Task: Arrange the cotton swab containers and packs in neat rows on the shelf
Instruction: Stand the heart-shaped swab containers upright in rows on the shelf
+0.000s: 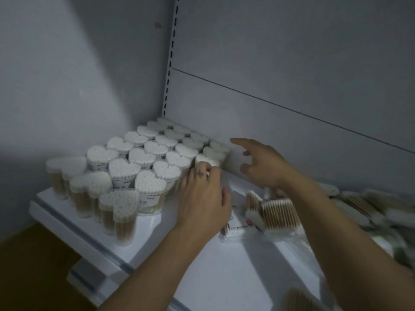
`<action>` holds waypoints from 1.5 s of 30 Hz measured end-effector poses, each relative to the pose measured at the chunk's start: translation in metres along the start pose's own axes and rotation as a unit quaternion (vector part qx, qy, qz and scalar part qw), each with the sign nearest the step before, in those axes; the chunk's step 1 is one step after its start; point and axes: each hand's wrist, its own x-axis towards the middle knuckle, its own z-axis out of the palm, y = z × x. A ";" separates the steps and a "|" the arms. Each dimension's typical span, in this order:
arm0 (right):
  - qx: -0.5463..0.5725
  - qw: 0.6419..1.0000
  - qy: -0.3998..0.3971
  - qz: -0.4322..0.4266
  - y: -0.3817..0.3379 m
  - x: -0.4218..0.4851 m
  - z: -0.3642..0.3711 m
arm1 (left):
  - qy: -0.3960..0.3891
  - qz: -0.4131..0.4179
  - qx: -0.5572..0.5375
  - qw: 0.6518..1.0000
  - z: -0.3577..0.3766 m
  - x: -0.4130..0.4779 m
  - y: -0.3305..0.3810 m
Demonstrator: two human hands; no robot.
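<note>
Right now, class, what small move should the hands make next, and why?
Probably the left hand should nudge the tub under its fingertips snug against the rows: that tub stands at the block's right edge, and the right hand hovers open, holding nothing.

A slotted upright (171,55) adjoins the grey wall (67,75).

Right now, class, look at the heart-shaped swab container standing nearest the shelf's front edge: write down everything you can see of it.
The heart-shaped swab container is a tall clear tub, plastic by its look, packed with upright swabs: white cotton tips fill its heart-shaped top, tan wooden sticks show through the wall below. It stands upright on the white shelf, foremost of the group, close against neighbouring containers. The left hand and right hand do not touch it.
</note>
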 end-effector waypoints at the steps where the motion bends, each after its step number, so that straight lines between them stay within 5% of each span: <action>1: -0.003 1.000 0.002 0.011 0.005 -0.010 -0.004 | -0.010 0.022 -0.009 1.000 0.001 0.001 0.003; 7: -0.052 0.991 0.080 0.091 0.037 -0.089 -0.026 | -0.145 0.149 -0.044 0.977 0.005 0.019 0.045; 18: -0.141 0.946 0.124 0.263 0.075 -0.206 -0.038 | -0.203 0.260 -0.115 0.937 0.026 0.010 0.122; 23: -0.130 0.936 0.163 0.283 0.087 -0.223 -0.033 | -0.229 0.302 -0.054 0.924 0.038 -0.004 0.153; 29: -0.113 0.942 0.176 0.261 0.083 -0.216 -0.016 | -0.193 0.228 0.077 0.951 0.063 0.012 0.173; 36: -0.098 0.949 0.158 0.253 0.095 -0.211 -0.011 | -0.163 0.169 0.099 0.967 0.059 0.014 0.159; 41: -0.054 0.959 0.149 0.235 0.092 -0.189 -0.006 | -0.112 0.115 -0.007 0.987 0.054 0.033 0.155; 45: -0.027 0.961 0.152 0.229 0.090 -0.173 -0.007 | -0.158 0.112 0.063 0.979 0.057 0.056 0.150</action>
